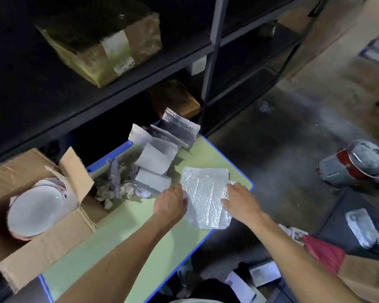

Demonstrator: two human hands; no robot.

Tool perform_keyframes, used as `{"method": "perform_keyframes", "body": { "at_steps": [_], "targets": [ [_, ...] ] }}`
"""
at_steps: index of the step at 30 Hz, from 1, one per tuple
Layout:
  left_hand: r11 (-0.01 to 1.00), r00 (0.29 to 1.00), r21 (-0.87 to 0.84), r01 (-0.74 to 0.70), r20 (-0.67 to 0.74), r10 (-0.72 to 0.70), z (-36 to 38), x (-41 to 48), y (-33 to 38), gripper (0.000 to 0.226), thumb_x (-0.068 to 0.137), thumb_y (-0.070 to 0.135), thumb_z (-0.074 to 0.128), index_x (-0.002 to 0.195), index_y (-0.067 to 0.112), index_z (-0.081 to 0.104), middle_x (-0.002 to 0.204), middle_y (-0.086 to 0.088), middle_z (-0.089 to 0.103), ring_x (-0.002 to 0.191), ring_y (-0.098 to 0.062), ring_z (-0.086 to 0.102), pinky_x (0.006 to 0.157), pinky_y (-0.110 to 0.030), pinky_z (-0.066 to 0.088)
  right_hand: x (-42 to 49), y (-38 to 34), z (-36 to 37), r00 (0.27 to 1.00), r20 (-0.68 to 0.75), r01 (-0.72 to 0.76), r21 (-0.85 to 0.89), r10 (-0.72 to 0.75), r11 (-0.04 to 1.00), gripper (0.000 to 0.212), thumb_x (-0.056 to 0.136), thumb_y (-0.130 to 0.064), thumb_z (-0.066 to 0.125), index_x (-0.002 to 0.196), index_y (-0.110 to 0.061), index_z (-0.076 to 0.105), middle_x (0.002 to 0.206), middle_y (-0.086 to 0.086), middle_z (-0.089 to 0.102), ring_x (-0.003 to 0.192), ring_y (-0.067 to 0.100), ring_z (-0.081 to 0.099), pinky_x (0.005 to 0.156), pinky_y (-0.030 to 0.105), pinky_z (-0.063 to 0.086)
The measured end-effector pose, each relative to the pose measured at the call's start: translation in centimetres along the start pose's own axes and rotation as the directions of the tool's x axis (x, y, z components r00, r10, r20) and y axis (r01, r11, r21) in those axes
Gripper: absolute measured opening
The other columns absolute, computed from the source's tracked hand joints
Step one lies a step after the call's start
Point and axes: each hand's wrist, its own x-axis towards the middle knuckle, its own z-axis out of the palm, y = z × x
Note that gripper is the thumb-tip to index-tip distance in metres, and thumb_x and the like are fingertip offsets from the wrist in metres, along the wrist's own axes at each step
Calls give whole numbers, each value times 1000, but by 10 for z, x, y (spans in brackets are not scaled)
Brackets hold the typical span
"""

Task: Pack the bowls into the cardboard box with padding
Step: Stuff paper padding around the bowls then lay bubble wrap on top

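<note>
An open cardboard box [53, 237] stands at the left end of the green table [123, 232]. Inside it lies a white bowl [36, 209] with a pink rim, and part of another bowl shows behind it. A sheet of clear bubble wrap [206, 193] lies flat near the table's right edge. My left hand [170, 204] holds the sheet's left edge, fingers curled onto it. My right hand [242, 200] rests on its right edge with the fingers laid over the wrap.
More padding pieces [160, 154], silver and white, are piled at the table's far end, with crumpled paper [116, 184] beside the box. Dark shelving [96, 95] with a cardboard box [101, 44] rises behind. A toy scooter [357, 165] and litter lie on the floor to the right.
</note>
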Motion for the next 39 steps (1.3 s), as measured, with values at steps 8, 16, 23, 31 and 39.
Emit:
{"method": "perform_keyframes", "body": {
  "at_steps": [8,16,23,31,39],
  "targets": [
    [986,992,-113,124,35,-121,10,3,6,41,98,32,57,125,7,40,122,-12,60,109,-30,61,86,-36,49,-3,-13,17,996,13,-91,246,91,965,71,99,-33,55,154,-8,18,151,14,40,137,31,41,106,42,38],
    [940,983,-302,161,-38,-180,-4,-6,6,6,94,12,51,99,9,54,91,-7,63,86,-32,62,65,-31,41,-1,-26,5,979,-28,-143,602,200,785,79,89,-21,65,155,-24,21,107,-3,64,105,23,61,88,35,46],
    [859,982,-495,131,-56,-182,-32,-25,-8,20,94,16,48,75,21,42,63,6,47,62,-23,49,44,-23,29,-4,-32,-28,992,48,-106,819,118,564,7,81,-22,69,88,-20,68,84,-3,74,83,22,71,79,41,56],
    [803,945,-585,114,-186,-270,-84,-48,-40,9,92,29,54,83,28,56,75,9,64,68,-12,59,53,-23,39,-21,-69,-89,987,8,88,803,-159,590,18,76,-24,62,86,-10,63,76,6,66,65,12,60,59,25,45],
    [856,789,-516,37,-511,-342,-135,-90,-100,13,92,20,55,84,26,62,73,13,63,71,-6,56,61,-18,45,-10,-143,-144,943,-67,258,764,-325,592,11,85,-5,57,88,4,63,75,10,63,70,15,62,56,24,48]
  ]
}}
